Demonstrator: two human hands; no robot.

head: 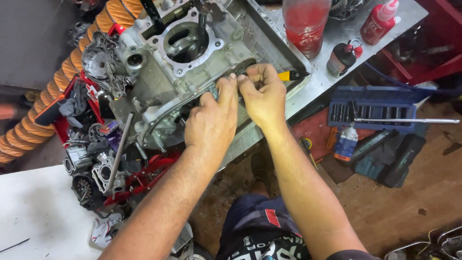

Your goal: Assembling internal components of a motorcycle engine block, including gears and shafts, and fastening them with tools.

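Both hands are up on the near edge of an engine crankcase (192,62) that sits in a metal tray (293,62) on the bench. The case lies with its long side running from lower left to upper right, cylinder bore facing straight up at the camera. The left hand (211,120) has its fingers curled together and pinched on a small dark part (213,90) right at the case edge; can't make out what it is, too small and mostly covered. The right hand (262,94) is just beside it, almost touching, fingers bunched tight around a tool with a yellow-and-black handle (291,75) that pokes out to the right along the tray rim. Off to the right there's a blue socket set (375,110) with a long ratchet extension (409,121) lying across it, a red threadlocker bottle (380,21), and a clear jug of red fluid (304,21). Orange corrugated hose (72,62) curls round the left side.
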